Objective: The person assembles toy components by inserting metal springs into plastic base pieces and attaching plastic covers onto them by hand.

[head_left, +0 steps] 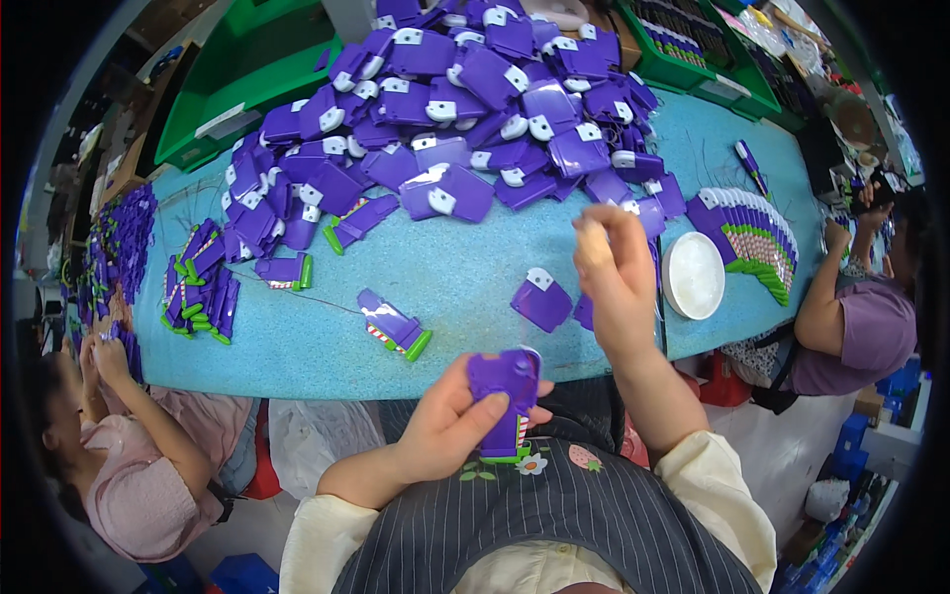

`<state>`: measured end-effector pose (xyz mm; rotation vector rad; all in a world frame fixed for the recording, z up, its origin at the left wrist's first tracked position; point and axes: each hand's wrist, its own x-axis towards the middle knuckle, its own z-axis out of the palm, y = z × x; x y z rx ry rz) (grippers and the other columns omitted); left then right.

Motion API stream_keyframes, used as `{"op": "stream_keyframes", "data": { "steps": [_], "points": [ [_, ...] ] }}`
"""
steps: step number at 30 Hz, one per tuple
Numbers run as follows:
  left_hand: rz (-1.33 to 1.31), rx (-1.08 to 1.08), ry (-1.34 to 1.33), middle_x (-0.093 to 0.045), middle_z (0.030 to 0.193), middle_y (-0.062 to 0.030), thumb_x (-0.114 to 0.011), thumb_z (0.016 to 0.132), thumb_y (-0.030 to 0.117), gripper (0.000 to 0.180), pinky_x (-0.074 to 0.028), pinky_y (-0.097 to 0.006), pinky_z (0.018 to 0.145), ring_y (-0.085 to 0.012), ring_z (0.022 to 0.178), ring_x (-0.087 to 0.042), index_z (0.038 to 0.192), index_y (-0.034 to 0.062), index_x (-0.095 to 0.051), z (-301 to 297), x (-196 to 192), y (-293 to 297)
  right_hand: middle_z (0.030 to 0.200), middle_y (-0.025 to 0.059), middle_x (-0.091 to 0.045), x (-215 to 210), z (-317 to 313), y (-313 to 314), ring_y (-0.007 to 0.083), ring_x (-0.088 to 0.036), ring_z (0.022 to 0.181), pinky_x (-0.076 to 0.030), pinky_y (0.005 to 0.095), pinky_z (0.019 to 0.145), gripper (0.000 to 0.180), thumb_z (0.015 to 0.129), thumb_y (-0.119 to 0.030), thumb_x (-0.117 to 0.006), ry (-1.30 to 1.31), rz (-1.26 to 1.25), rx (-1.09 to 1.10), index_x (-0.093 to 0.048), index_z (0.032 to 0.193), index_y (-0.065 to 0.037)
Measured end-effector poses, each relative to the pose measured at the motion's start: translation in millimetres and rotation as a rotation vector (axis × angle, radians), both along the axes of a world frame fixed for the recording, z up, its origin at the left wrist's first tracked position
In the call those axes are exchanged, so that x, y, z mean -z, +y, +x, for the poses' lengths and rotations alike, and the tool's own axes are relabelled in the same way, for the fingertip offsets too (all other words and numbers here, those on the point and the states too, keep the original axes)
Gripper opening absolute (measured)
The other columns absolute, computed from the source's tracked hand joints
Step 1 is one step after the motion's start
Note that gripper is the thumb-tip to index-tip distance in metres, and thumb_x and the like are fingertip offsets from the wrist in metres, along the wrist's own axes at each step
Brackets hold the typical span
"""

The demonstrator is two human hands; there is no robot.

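My left hand (450,421) is wrapped round a purple plastic part (503,381) close to my apron, thumb across its face. A green edge and a red-and-white striped strip show at that part's lower end. My right hand (621,282) is raised above the table, left of a round white dish (695,277). Its fingertips are pinched together and slightly blurred; whether anything small is between them is hidden. Beneath and beside it lies a purple piece with a white end (541,300). Left of that, a purple piece with green and striped edges (391,325) rests on the tabletop.
A large heap of purple pieces (450,188) covers the table's far middle. A fanned row of pieces (757,238) and a purple pen-like object (752,168) are at right. Finished-looking pieces (203,287) pile up at left. Green bins (203,129) stand behind. People sit at both sides.
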<state>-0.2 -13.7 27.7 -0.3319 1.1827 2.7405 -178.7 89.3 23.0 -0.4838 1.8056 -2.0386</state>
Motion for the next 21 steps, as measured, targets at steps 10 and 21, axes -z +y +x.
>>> {"op": "stream_keyframes", "data": {
  "steps": [10,21],
  "points": [
    [-1.396,-0.543,0.404,-0.063,0.082,-0.0188,-0.061,0.079,-0.004,0.033,-0.050,-0.029,0.054,-0.0256,0.059,-0.063,0.111,-0.0082,-0.054,-8.7,22.3,15.5,0.112,0.0163,-0.058,1.2,67.0,30.0,0.0210,-0.060,0.092,-0.048,0.0299,0.075,0.026,0.084,-0.003,-0.056,0.319,0.162,-0.309,-0.058,0.108,0.003],
    [-0.348,-0.481,0.185,-0.049,0.120,-0.0089,-0.043,0.095,0.002,0.033,-0.039,-0.025,0.092,-0.0115,0.108,-0.048,0.127,-0.0035,-0.037,-11.6,41.7,28.8,0.100,0.0164,-0.060,14.0,74.5,14.0,0.0216,-0.061,0.084,-0.047,0.0299,0.071,0.018,0.085,0.000,-0.052,0.274,0.185,-0.180,-0.058,0.100,0.006]
  ]
}}
